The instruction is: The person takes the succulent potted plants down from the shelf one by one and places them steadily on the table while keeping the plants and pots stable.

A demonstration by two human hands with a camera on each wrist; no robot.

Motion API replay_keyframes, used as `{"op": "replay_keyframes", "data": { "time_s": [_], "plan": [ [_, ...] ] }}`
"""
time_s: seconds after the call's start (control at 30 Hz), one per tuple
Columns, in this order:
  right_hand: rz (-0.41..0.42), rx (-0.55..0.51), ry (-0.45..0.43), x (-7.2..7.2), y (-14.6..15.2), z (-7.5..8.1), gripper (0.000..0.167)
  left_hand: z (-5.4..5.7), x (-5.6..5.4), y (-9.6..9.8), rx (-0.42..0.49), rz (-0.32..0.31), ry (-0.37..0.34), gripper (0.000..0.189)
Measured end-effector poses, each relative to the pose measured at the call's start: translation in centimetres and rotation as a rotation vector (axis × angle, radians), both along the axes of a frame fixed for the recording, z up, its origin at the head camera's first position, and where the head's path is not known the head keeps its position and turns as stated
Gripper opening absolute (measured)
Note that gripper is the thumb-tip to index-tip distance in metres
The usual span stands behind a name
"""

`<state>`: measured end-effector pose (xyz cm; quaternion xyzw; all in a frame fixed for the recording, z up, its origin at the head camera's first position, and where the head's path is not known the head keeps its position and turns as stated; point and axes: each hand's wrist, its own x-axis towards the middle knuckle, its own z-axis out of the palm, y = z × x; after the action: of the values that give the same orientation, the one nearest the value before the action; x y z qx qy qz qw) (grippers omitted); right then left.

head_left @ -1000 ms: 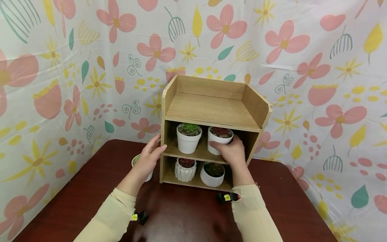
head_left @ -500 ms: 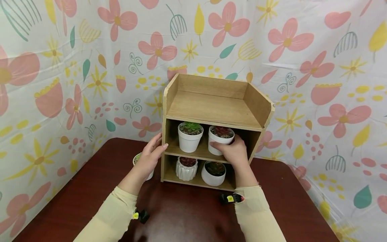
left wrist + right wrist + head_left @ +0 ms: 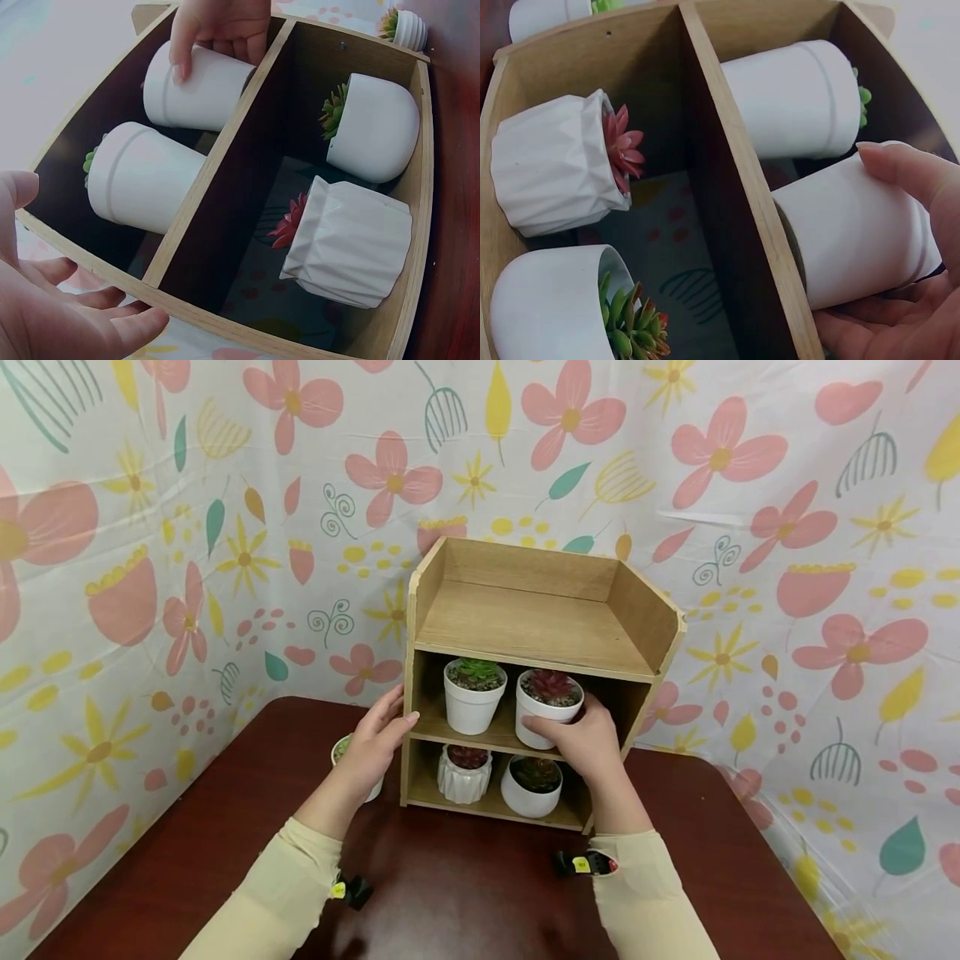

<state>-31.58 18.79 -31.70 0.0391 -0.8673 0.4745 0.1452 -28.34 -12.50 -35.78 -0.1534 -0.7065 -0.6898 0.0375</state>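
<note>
My right hand (image 3: 594, 739) grips a white pot with a dark red succulent (image 3: 551, 682) at the right of the middle shelf. Thumb in front, fingers behind it. In the right wrist view, the base of this pot (image 3: 855, 232) overlaps the shelf board's front edge. My left hand (image 3: 369, 752), its fingers extended, lies along the left side of the wooden shelf unit (image 3: 525, 618). Left of the held pot stands a white pot with a green succulent (image 3: 474, 697). Below are a ridged white pot (image 3: 464, 781) and a round white pot (image 3: 531, 792).
Partly behind my left hand, another white pot (image 3: 372, 792) stands on the dark red table (image 3: 450, 885). Beyond the unit's right side, a small ribbed pot (image 3: 411, 31) shows in the left wrist view. Flowered cloth (image 3: 300, 527) hangs behind.
My right hand has drawn the red succulent's pot slightly forward, and more of the plant shows. My left hand stays at the unit's side. The head view has shifted a little.
</note>
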Motion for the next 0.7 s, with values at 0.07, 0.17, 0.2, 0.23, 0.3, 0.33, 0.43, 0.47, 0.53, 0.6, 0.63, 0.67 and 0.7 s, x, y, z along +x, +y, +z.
{"op": "replay_keyframes", "data": {
  "time_s": [0.07, 0.17, 0.2, 0.23, 0.3, 0.33, 0.43, 0.47, 0.53, 0.6, 0.63, 0.67, 0.7],
  "plan": [
    [0.01, -0.003, -0.001, 0.4, 0.0, 0.0, 0.084, 0.0, 0.0, 0.0, 0.0, 0.003, -0.002, 0.067],
    [0.031, -0.001, -0.002, 0.9, 0.0, 0.1, 0.082, 0.0, 0.0, 0.0, -0.002, 0.001, 0.004, 0.067],
    [0.039, 0.001, -0.003, 1.1, 0.0, 0.2, 0.081, 0.0, 0.0, -0.1, -0.002, 0.001, 0.004, 0.066],
    [0.049, 0.001, -0.004, 1.3, 0.1, 0.2, 0.081, 0.0, 0.0, -0.1, -0.001, -0.001, 0.005, 0.066],
    [0.068, 0.006, -0.003, 1.7, 0.1, 0.3, 0.079, 0.0, 0.0, -0.1, 0.004, -0.006, 0.003, 0.065],
    [0.077, 0.01, -0.001, 1.8, 0.1, 0.3, 0.078, 0.0, 0.0, -0.1, 0.006, -0.007, -0.001, 0.065],
    [0.093, 0.02, 0.005, 2.4, 0.3, 0.3, 0.076, 0.0, -0.1, -0.1, 0.015, -0.01, -0.01, 0.065],
    [0.099, 0.02, 0.007, 2.6, 0.3, 0.3, 0.075, 0.0, -0.1, -0.1, 0.016, -0.01, -0.011, 0.064],
    [0.102, 0.027, 0.007, 3.0, 0.5, 0.3, 0.075, 0.0, -0.2, -0.1, 0.018, -0.011, -0.013, 0.065],
    [0.104, 0.031, 0.004, 3.5, 0.6, 0.3, 0.075, 0.0, -0.2, -0.1, 0.019, -0.013, -0.014, 0.064],
    [0.105, 0.035, 0.005, 3.8, 0.7, 0.3, 0.075, 0.0, -0.2, -0.1, 0.019, -0.012, -0.016, 0.064],
    [0.109, 0.034, 0.007, 4.0, 0.8, 0.3, 0.075, 0.0, -0.2, -0.1, 0.019, -0.012, -0.017, 0.064],
    [0.109, 0.036, 0.01, 4.3, 0.9, 0.3, 0.075, 0.0, -0.2, -0.1, 0.02, -0.014, -0.018, 0.064]
  ]
}}
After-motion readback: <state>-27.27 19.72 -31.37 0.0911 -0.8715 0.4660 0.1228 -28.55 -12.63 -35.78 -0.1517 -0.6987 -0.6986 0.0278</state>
